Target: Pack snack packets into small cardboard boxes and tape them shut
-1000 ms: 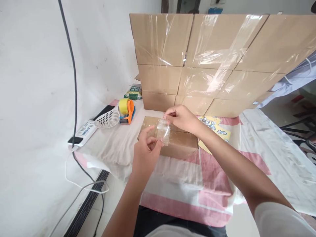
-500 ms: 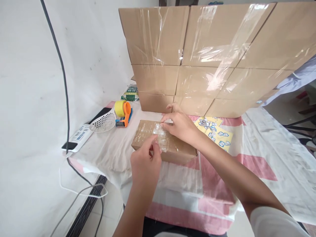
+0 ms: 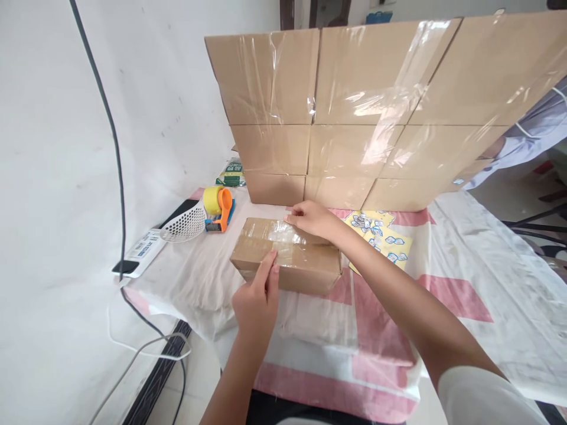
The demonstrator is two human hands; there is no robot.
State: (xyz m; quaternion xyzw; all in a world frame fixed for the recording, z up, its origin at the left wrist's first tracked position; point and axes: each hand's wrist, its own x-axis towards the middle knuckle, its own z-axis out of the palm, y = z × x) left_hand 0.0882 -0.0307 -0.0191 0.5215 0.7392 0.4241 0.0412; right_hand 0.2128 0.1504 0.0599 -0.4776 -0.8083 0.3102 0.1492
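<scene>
Lying under flattened fingers (image 3: 270, 264) of both hands: tape strip (image 3: 283, 242) across small box (image 3: 305, 268).

The single head-worn camera looks forward and down, close above the small cardboard box (image 3: 286, 254), facing the stacked cartons (image 3: 354, 112) behind it.
</scene>
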